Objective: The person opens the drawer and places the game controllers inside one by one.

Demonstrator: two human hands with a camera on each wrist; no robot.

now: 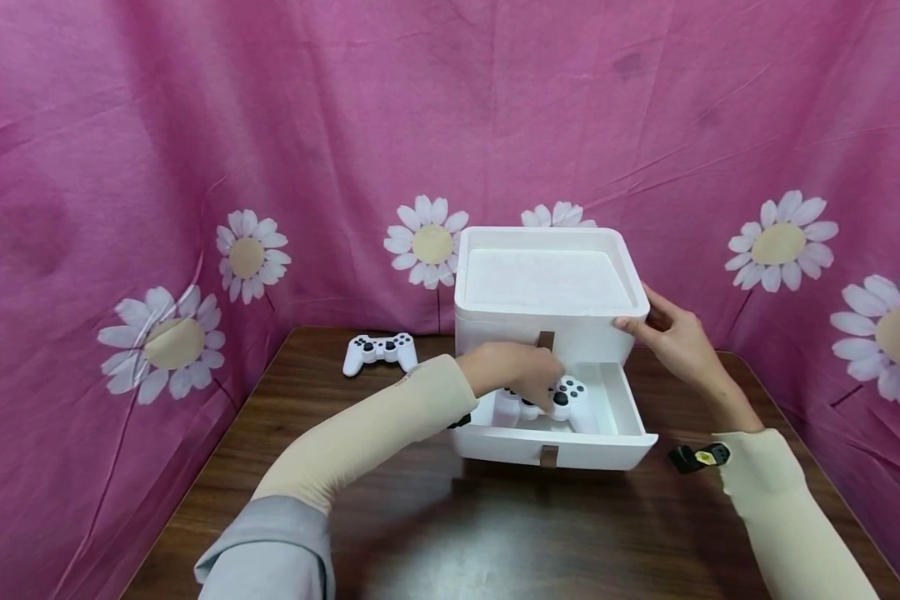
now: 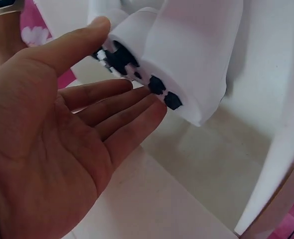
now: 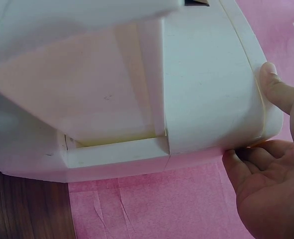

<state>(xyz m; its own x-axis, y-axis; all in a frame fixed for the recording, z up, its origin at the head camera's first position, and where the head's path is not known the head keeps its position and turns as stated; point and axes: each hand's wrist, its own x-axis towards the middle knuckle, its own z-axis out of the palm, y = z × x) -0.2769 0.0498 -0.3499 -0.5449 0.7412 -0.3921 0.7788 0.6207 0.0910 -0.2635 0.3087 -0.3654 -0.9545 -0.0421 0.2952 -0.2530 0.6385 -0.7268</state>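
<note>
A white game controller (image 1: 581, 414) with black sticks and buttons lies in the pulled-out lower drawer (image 1: 570, 454) of a white two-drawer box (image 1: 506, 329). My left hand (image 1: 513, 369) reaches down into that drawer over the controller. In the left wrist view, the loosely extended fingers and thumb of the left hand (image 2: 62, 134) are at the button face of the controller (image 2: 192, 55). At the upper right front corner of the box, my right hand (image 1: 675, 340) grips it, thumb on the front; the right wrist view shows the right hand (image 3: 271, 179) with fingers along the side.
Another white controller (image 1: 379, 352) lies on the brown wooden table (image 1: 330, 433), left of the box. A shallow tray-like top (image 1: 547, 279) covers the box. Brown tabs (image 1: 549, 456) mark the drawer fronts. Behind the table hangs a pink curtain (image 1: 345, 125) with white flowers.
</note>
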